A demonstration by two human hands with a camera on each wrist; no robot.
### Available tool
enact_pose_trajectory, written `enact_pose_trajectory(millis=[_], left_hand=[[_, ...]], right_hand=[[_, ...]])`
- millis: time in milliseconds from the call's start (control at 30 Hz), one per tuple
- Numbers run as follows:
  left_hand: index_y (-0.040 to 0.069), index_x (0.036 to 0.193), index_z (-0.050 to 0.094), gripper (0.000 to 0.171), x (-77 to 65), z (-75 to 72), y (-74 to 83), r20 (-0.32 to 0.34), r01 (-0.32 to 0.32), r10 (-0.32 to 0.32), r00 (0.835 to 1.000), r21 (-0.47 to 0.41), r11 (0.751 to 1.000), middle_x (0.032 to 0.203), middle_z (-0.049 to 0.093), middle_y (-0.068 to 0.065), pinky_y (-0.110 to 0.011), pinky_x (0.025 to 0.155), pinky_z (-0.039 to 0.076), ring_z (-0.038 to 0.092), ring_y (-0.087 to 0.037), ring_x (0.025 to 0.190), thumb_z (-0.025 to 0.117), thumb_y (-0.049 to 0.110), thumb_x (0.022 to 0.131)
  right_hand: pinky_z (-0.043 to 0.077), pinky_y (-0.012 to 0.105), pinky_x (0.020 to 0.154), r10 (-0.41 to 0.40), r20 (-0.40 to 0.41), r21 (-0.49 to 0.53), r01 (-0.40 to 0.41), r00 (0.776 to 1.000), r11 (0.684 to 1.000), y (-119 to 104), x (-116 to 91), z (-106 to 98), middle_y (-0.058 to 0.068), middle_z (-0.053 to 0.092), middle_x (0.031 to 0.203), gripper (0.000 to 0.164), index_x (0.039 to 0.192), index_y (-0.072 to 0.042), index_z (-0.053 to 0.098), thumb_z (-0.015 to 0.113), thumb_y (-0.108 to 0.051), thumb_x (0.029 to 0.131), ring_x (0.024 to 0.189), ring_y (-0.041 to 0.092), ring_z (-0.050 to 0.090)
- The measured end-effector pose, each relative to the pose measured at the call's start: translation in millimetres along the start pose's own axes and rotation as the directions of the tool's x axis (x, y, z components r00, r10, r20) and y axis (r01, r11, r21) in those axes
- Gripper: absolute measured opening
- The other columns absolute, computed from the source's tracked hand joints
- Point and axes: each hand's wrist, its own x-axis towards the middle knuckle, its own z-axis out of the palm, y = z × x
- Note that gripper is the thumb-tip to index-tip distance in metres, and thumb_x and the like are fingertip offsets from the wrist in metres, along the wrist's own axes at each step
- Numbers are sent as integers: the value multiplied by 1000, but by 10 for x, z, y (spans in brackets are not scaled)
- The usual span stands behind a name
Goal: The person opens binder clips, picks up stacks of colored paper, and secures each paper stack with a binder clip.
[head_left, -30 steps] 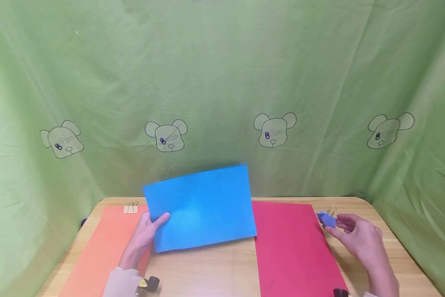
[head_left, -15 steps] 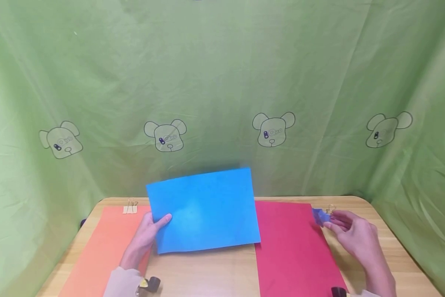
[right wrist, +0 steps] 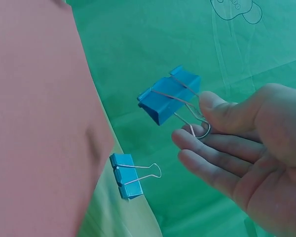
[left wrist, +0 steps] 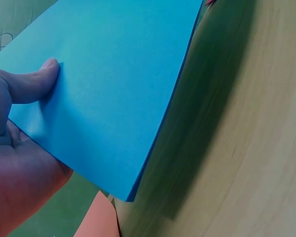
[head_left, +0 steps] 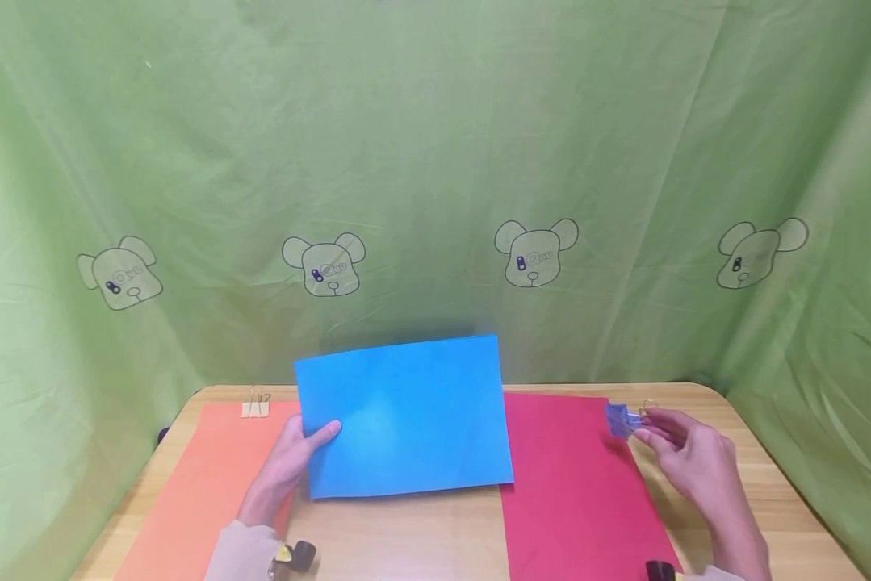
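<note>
My left hand point(head_left: 286, 464) grips the left edge of blue paper point(head_left: 413, 420), thumb on the front face; the paper is tilted up above the table, and the left wrist view shows it as a folded sheet or thin stack. My right hand point(head_left: 700, 464) pinches a blue binder clip point(right wrist: 170, 96) by its wire handles, at the far right corner of the red paper point(head_left: 573, 484). In the right wrist view, a second blue binder clip point(right wrist: 127, 177) lies on the table beyond that paper's edge. The held clip's body points left, apart from the blue paper.
Orange paper point(head_left: 195, 484) lies on the left of the wooden table point(head_left: 406, 537), with a pale yellow binder clip point(head_left: 255, 410) at its far end. A green curtain point(head_left: 435, 161) with bear-head drawings surrounds the table.
The left hand has moved the blue paper slightly right and lower, its right edge now overlapping the red paper. The right hand has shifted a little left, turning the binder clip.
</note>
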Motion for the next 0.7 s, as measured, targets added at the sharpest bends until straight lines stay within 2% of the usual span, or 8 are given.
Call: enact_pose_trajectory(millis=[133, 267, 367, 500, 700], left_hand=[[-5, 127, 55, 35, 2, 1, 2, 16, 1, 0, 1000, -18, 1000, 104, 72, -11, -34, 87, 57, 70, -21, 95, 66, 16, 101], [-5, 131, 54, 40, 3, -5, -9, 28, 2, -2, 1000, -14, 1000, 110, 72, -12, -35, 90, 56, 70, -22, 100, 66, 18, 101], [-4, 133, 53, 42, 8, -7, -26, 37, 8, -7, 999, -10, 1000, 114, 72, -13, -36, 93, 55, 70, -23, 104, 66, 20, 101], [-4, 134, 53, 44, 9, 0, -32, 40, 16, -16, 999, -10, 1000, 117, 72, -14, -38, 96, 54, 70, -25, 107, 66, 21, 101], [-4, 134, 53, 44, 7, 3, -16, 34, 25, -25, 999, -3, 1000, 115, 72, -12, -35, 96, 52, 69, -23, 106, 66, 21, 101]], right_hand=[[49, 45, 83, 11, -2, 13, -11, 1000, 1000, -10, 1, 0, 15, 76, 106, 44, 126, 0, 69, 78, -28, 94, 83, 14, 75], [50, 18, 75, 7, -11, 48, -6, 1000, 999, -20, 7, 16, 15, 77, 105, 41, 124, 0, 70, 79, -24, 92, 79, -9, 66], [44, 4, 72, 4, -9, 91, -3, 1000, 996, -40, 12, 36, 16, 76, 104, 39, 123, 1, 71, 80, -21, 92, 80, -18, 59], [40, 1, 75, 16, 16, 127, -18, 1000, 992, -60, 13, 44, 14, 77, 105, 39, 124, 0, 71, 78, -23, 94, 83, -20, 58], [42, 6, 77, 56, 86, 162, -69, 995, 984, -77, 12, 22, 9, 77, 108, 43, 126, -6, 72, 75, -36, 95, 87, -17, 60]])
